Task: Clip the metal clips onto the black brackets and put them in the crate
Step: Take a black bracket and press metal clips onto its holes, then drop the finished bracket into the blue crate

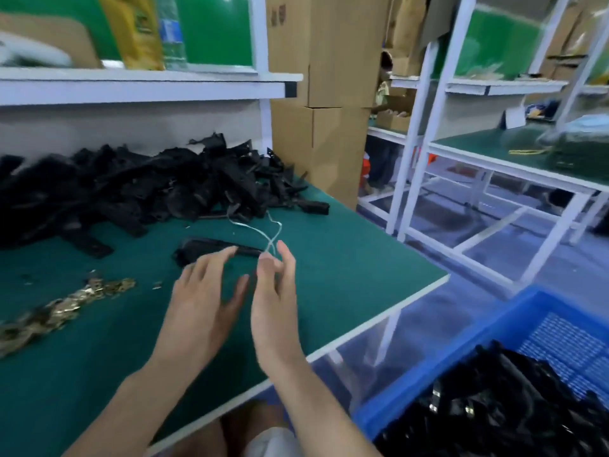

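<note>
At the tabletop (99,374), between parts: the metal clips (69,303) lie in a loose trail well to the left of your left grip (204,291), none of them in hand. The heap of black brackets (131,189) is piled beyond it.

Your left grip is spread wide and flat and holds nothing. Its fingertips reach the single black bracket (204,247) lying just ahead; blur hides whether they touch it.

A thin white string (255,229) loops across the cloth just beyond that bracket and runs down into your right grip (273,291), just beside the left. There the thumb and curled fingers appear to pinch it, with one finger pointing straight up.

The blue crate (514,311) stands below and well to the right of that grip, off the tabletop's edge. It is already partly filled with finished brackets (494,407).

By the look of it you are at the pickup step, with stray string in the way. The next move likely calls for dropping the string, closing the left grip on the loose bracket, then reaching left for a clip.
</note>
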`<move>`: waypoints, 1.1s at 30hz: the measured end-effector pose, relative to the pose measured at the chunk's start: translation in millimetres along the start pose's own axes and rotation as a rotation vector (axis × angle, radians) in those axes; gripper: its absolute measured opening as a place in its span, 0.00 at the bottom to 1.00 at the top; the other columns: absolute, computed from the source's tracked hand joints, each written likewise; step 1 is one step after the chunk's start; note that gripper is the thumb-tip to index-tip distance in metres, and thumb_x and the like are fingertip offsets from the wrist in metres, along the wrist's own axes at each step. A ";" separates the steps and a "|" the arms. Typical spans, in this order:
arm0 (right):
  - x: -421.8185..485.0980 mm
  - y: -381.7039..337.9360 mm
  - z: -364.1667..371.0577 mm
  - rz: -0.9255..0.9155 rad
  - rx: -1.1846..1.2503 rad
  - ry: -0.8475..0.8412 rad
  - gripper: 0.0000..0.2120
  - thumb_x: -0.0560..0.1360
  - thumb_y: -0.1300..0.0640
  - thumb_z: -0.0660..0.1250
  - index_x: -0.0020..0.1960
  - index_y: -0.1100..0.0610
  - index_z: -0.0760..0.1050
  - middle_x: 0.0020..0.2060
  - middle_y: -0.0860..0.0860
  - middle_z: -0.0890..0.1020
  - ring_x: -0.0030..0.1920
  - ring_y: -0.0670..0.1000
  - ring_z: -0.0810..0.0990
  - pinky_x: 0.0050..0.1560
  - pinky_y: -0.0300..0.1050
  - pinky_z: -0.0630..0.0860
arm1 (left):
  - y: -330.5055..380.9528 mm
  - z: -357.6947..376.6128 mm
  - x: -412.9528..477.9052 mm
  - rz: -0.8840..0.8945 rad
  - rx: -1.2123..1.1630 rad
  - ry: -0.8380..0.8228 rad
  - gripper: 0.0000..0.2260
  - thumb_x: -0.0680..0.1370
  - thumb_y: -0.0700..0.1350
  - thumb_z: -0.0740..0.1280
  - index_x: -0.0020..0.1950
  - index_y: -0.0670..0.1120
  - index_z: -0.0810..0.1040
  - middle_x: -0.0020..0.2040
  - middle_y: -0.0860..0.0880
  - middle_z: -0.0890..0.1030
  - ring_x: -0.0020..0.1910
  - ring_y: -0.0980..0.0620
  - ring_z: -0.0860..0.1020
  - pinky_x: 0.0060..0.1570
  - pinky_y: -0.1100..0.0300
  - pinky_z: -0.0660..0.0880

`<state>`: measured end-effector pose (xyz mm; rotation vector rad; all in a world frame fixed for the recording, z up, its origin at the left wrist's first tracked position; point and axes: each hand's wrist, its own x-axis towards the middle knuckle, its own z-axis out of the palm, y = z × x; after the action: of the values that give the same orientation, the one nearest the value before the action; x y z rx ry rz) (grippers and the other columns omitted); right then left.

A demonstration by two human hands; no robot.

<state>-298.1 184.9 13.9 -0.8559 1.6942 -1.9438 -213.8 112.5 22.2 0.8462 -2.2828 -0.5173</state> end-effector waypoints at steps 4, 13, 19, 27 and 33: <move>22.7 7.6 74.0 -0.032 -0.363 -0.282 0.23 0.82 0.41 0.54 0.76 0.39 0.57 0.71 0.39 0.67 0.63 0.39 0.68 0.61 0.41 0.70 | -107.1 -69.8 -26.5 -0.407 0.484 0.082 0.36 0.77 0.64 0.60 0.77 0.41 0.65 0.72 0.35 0.69 0.74 0.33 0.63 0.73 0.35 0.58; 58.5 42.6 189.7 -0.320 -1.031 -0.567 0.24 0.84 0.52 0.53 0.79 0.53 0.58 0.70 0.56 0.73 0.73 0.57 0.66 0.79 0.58 0.46 | -194.3 -104.4 -8.1 -0.573 0.503 -0.145 0.40 0.75 0.74 0.46 0.82 0.53 0.51 0.81 0.45 0.55 0.81 0.43 0.51 0.78 0.47 0.49; 72.5 53.6 218.9 -0.495 -0.926 -0.497 0.19 0.82 0.58 0.57 0.73 0.51 0.68 0.60 0.50 0.81 0.60 0.53 0.76 0.71 0.49 0.65 | -220.0 -101.4 33.8 -0.248 0.470 -0.137 0.21 0.82 0.58 0.58 0.73 0.55 0.70 0.67 0.53 0.73 0.67 0.50 0.69 0.67 0.56 0.63; 109.1 40.6 205.5 -0.473 -1.132 -0.074 0.23 0.81 0.50 0.60 0.75 0.51 0.66 0.70 0.54 0.73 0.70 0.57 0.69 0.72 0.57 0.61 | -223.7 -98.6 40.0 -0.157 0.469 0.036 0.12 0.82 0.52 0.62 0.61 0.52 0.80 0.52 0.53 0.78 0.55 0.50 0.77 0.49 0.53 0.76; 119.2 37.2 173.8 -0.037 -1.167 -0.149 0.33 0.82 0.46 0.59 0.80 0.57 0.48 0.68 0.58 0.71 0.67 0.60 0.71 0.56 0.52 0.69 | -223.8 -101.6 35.8 -0.180 0.316 0.159 0.11 0.83 0.51 0.61 0.60 0.52 0.79 0.51 0.56 0.77 0.42 0.52 0.80 0.38 0.50 0.78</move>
<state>-267.6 -26.9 9.8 -1.3266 2.6769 -0.7003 -68.4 -85.8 -12.4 1.2098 -2.1834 -0.1578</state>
